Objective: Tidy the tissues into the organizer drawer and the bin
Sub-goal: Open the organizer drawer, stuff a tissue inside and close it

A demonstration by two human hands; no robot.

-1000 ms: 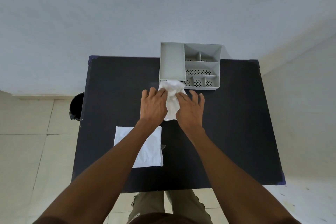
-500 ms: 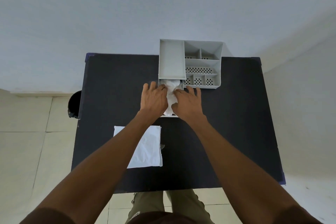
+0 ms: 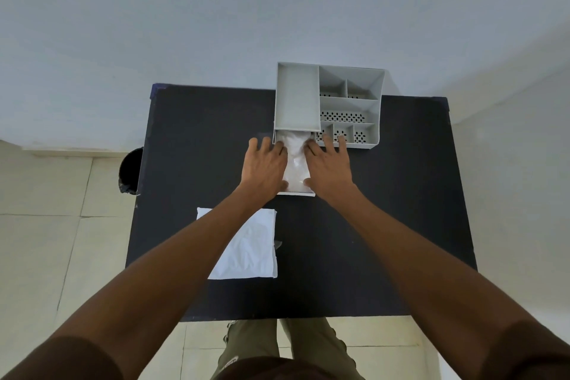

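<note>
A grey organizer [image 3: 328, 105] stands at the far edge of the black table [image 3: 385, 210]. Its drawer [image 3: 297, 193] is pulled out toward me, and a crumpled white tissue [image 3: 295, 160] lies inside it. My left hand [image 3: 265, 168] and my right hand [image 3: 328, 168] lie flat on either side of the tissue, fingers spread, pressing on it at the drawer's edges. A second white tissue [image 3: 256, 251] lies flat on the table near me, partly under my left forearm. A black bin [image 3: 131, 170] stands on the floor beside the table's left edge.
The organizer's right part has several small perforated compartments [image 3: 342, 116]. A pale wall rises behind the table. Tiled floor [image 3: 46, 241] shows on the left and below, with my legs at the table's near edge.
Both hands have pushed the tissue down from above the drawer into it and flattened out over it. The tissue now sits lower, inside the drawer.
</note>
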